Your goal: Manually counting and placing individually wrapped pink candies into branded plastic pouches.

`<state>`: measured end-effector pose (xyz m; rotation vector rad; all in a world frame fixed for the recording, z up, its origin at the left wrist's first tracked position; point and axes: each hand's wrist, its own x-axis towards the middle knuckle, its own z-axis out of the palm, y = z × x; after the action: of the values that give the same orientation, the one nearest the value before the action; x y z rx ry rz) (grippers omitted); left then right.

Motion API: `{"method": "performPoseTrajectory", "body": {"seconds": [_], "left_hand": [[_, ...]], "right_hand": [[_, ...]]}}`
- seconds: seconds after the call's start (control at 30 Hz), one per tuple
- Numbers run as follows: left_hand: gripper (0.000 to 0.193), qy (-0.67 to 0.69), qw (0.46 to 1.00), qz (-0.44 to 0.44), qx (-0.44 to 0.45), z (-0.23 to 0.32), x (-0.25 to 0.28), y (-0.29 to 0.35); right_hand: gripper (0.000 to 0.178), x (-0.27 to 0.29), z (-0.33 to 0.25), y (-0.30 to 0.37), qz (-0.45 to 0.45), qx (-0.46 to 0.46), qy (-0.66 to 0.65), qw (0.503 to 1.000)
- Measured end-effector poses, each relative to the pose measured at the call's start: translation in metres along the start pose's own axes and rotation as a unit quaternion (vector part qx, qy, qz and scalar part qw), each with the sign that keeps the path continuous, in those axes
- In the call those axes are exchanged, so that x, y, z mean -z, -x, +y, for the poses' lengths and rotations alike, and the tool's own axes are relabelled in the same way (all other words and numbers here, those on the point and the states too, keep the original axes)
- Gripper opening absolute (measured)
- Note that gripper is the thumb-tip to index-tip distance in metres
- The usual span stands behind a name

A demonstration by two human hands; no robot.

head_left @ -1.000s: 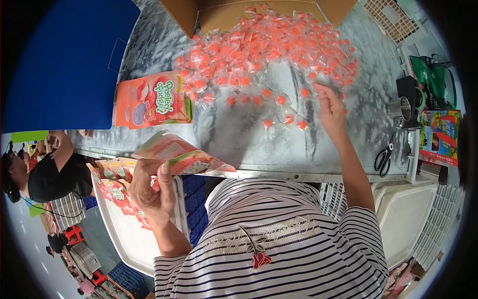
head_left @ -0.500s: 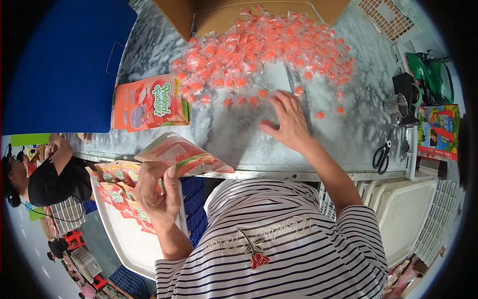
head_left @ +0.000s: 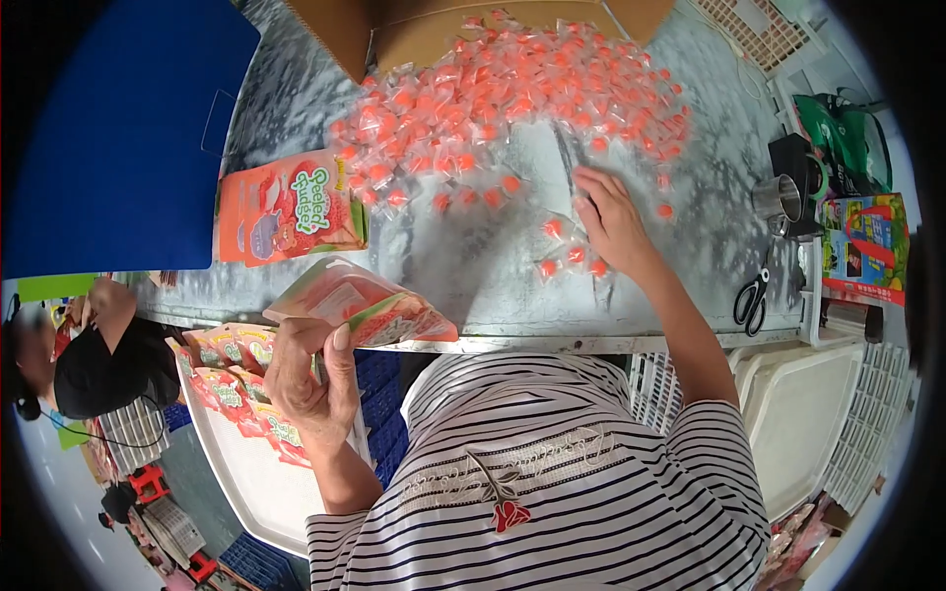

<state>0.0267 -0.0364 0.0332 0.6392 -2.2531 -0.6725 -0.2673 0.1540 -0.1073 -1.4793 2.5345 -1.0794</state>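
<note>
My left hand (head_left: 313, 382) pinches a pink candy pouch (head_left: 357, 295) by its edge, tilted above the table's front edge. My right hand (head_left: 619, 225) is over the middle of the table, its fingers stretched out and slightly bent, holding nothing that I can see. Beside its thumb lies a small group of wrapped red candies (head_left: 576, 255). Farther back spreads a big heap of the same candies in clear wrappers (head_left: 512, 87). Flat pink pouches (head_left: 296, 207) lie overlapping on the table to the left.
Behind the heap stands an open cardboard box (head_left: 414, 39). A blue panel (head_left: 118, 128) fills the far left. On the right are black scissors (head_left: 753, 300) and a metal cup (head_left: 777, 199). A white tray (head_left: 251, 497) with several pouches sits below left; another person (head_left: 108, 364) works beyond it.
My right hand has moved to the right. Several candies now lie beside it, nearer to me than the heap. The left hand still holds the pouch, nearly unmoved.
</note>
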Motion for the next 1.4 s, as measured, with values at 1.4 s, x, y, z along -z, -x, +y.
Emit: {"method": "performPoseTrajectory", "body": {"seconds": [1.4], "left_hand": [[0.01, 0.075, 0.978, -0.131, -0.147, 0.029, -0.034, -0.023]], "right_hand": [[0.009, 0.099, -0.142, -0.039, -0.1, 0.019, -0.372, 0.923]]}}
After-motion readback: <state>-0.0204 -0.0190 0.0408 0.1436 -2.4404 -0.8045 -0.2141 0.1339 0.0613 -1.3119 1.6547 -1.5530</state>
